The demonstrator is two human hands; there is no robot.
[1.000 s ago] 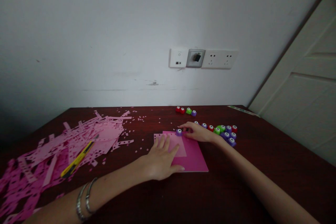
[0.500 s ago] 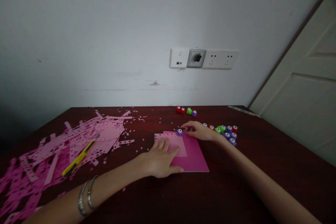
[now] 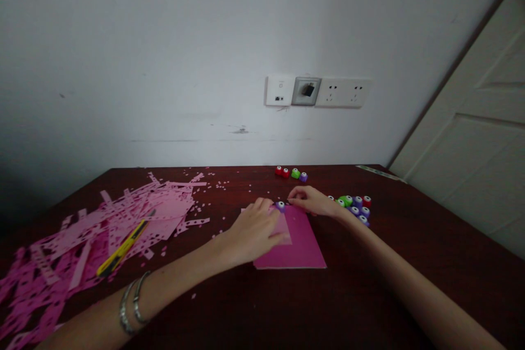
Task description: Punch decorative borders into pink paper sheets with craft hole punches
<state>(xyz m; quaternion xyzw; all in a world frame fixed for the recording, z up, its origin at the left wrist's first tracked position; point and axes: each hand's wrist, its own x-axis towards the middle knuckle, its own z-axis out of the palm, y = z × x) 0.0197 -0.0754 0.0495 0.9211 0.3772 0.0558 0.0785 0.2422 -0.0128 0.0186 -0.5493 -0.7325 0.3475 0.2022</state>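
Note:
A small purple craft punch (image 3: 280, 206) with a white top sits at the far edge of a light pink paper sheet (image 3: 284, 229). That sheet lies over a darker magenta sheet or pad (image 3: 301, 243). My left hand (image 3: 255, 229) is over the light sheet, left of the punch, its fingers bent forward and the thumb apart; it covers much of the paper. Just right of the punch is my right hand (image 3: 314, 200), thumb and forefinger drawn together; whatever lies between the tips is too small to make out.
Left is a heap of punched pink paper strips (image 3: 164, 208) with a yellow utility knife (image 3: 123, 249) on top. More punches in red, green and purple stand in a cluster (image 3: 355, 208) at right and a row (image 3: 295, 173) at the back. Behind rises a wall with sockets (image 3: 344, 93).
My left hand has risen from lying flat, its fingers bending and moving toward the punch. My right hand's fingertips have drawn together and shifted slightly right. The punch stays in place.

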